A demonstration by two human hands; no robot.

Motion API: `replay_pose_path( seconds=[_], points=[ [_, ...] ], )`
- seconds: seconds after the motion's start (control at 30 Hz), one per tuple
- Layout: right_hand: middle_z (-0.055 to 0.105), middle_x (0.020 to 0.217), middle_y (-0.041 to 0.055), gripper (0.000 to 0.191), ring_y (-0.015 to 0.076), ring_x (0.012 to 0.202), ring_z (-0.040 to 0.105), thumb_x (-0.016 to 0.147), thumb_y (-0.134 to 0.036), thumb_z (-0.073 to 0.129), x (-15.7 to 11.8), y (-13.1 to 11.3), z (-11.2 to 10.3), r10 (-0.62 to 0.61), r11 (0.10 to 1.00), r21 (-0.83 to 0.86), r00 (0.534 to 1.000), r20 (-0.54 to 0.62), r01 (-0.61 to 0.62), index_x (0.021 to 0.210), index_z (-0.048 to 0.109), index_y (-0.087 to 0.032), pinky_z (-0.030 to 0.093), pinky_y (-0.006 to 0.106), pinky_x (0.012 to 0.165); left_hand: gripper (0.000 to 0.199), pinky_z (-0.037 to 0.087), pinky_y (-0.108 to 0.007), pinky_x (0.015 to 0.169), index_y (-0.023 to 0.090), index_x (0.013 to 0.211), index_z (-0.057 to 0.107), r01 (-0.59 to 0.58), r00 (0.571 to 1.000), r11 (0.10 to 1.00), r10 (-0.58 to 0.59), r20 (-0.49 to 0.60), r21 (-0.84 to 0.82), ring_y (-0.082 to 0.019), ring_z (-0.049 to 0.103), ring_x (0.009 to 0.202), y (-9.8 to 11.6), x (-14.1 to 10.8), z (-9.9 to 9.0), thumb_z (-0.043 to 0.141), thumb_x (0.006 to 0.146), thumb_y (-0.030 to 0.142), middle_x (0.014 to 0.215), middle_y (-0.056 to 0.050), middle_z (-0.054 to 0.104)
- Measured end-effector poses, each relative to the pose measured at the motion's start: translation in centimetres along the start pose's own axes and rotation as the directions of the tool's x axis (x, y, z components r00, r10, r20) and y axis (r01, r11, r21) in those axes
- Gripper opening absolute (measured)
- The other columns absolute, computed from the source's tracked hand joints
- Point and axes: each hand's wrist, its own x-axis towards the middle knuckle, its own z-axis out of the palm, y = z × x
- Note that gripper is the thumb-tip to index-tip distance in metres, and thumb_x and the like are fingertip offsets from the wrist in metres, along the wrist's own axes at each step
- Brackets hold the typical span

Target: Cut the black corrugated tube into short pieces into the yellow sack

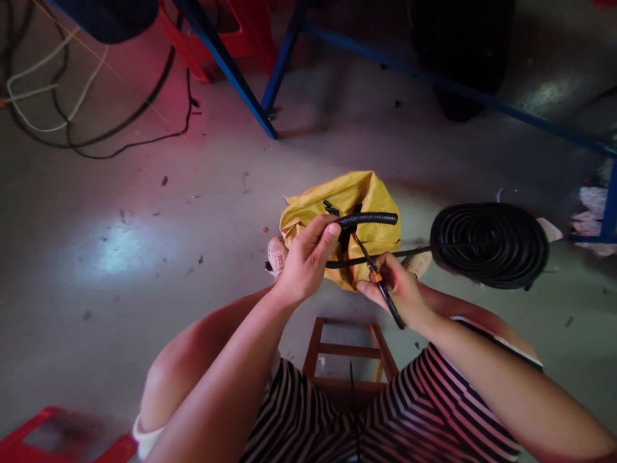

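Note:
My left hand [308, 257] is closed around a black corrugated tube [373, 218], whose free end curves out to the right. A black length of tubing [409, 253] runs from the coil [489, 241] on the right towards this hand; whether both are one piece is hidden in the grip. In my right hand [405, 292] is a pair of scissors [375, 273] with dark handles and an orange part near the pivot. Its blades point up and left, near the tubing. Beneath both hands stands an open yellow bag [344, 190] with short black pieces [330, 207] in it.
A small wooden stool [332, 349] shows between my legs. Blue metal frame legs [226, 61] and a red plastic stool [241, 38] stand ahead. Loose cables [130, 119] lie at the upper left. Another red stool [29, 431] is at the lower left. Dark scraps dot the floor.

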Motion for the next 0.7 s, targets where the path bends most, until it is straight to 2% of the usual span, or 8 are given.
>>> replay_pose_path(
  seconds=[0.07, 0.13, 0.37, 0.53, 0.7],
  points=[
    [0.048, 0.077, -0.0049, 0.042, 0.0143, 0.070, 0.044, 0.080, -0.046, 0.078, 0.12, 0.18, -0.01, -0.005, 1.000, -0.003, 1.000, -0.019, 0.005, 0.086, 0.043, -0.025, 0.036, 0.027, 0.065, 0.027, 0.045, -0.026, 0.067, 0.020, 0.107, 0.069, -0.172, 0.985, 0.967, 0.163, 0.062, 0.185, -0.016, 0.058, 0.072, 0.02, -0.15, -0.01, 0.062, 0.097, 0.045, 0.078, -0.001, 0.062],
    [0.050, 0.078, -0.0044, 0.042, 0.0147, 0.071, 0.045, 0.079, -0.048, 0.078, 0.29, 0.40, 0.01, -0.007, 1.000, 0.004, 0.999, -0.048, 0.007, 0.086, 0.044, -0.025, 0.037, 0.027, 0.065, 0.028, 0.047, -0.027, 0.069, 0.019, 0.110, 0.069, -0.271, 0.962, 0.910, 0.253, 0.100, 0.315, -0.017, 0.062, 0.079, -0.10, -0.35, -0.07, 0.059, 0.099, 0.043, 0.088, -0.004, 0.068],
    [0.052, 0.078, -0.0039, 0.042, 0.0154, 0.072, 0.049, 0.080, -0.051, 0.076, 0.50, 0.75, 0.10, 0.014, 0.999, 0.043, 0.997, -0.072, -0.011, 0.087, 0.045, -0.025, 0.038, 0.027, 0.065, 0.026, 0.051, -0.031, 0.074, 0.021, 0.117, 0.070, -0.320, 0.944, 0.809, 0.318, 0.090, 0.493, -0.021, 0.069, 0.088, -0.62, -0.93, -0.56, 0.057, 0.100, 0.036, 0.099, -0.007, 0.076],
    [0.055, 0.079, -0.0027, 0.041, 0.0165, 0.072, 0.051, 0.080, -0.051, 0.077, 0.45, 0.62, 0.14, 0.010, 1.000, 0.015, 0.997, -0.075, -0.009, 0.087, 0.046, -0.025, 0.040, 0.028, 0.066, 0.017, 0.053, -0.030, 0.080, 0.017, 0.108, 0.070, -0.422, 0.901, 0.754, 0.408, 0.143, 0.504, -0.017, 0.070, 0.085, -0.53, -0.81, -0.02, 0.059, 0.098, 0.026, 0.095, -0.006, 0.077],
    [0.056, 0.082, -0.0030, 0.038, 0.0160, 0.073, 0.051, 0.081, -0.047, 0.077, 0.57, 0.43, 0.22, 0.017, 0.997, 0.077, 0.998, -0.059, -0.013, 0.091, 0.048, -0.024, 0.041, 0.029, 0.068, 0.013, 0.054, -0.026, 0.081, 0.015, 0.105, 0.069, -0.482, 0.869, 0.727, 0.465, 0.166, 0.488, -0.015, 0.070, 0.082, -0.57, -0.87, 0.28, 0.060, 0.098, 0.022, 0.094, -0.005, 0.077]
  ],
)
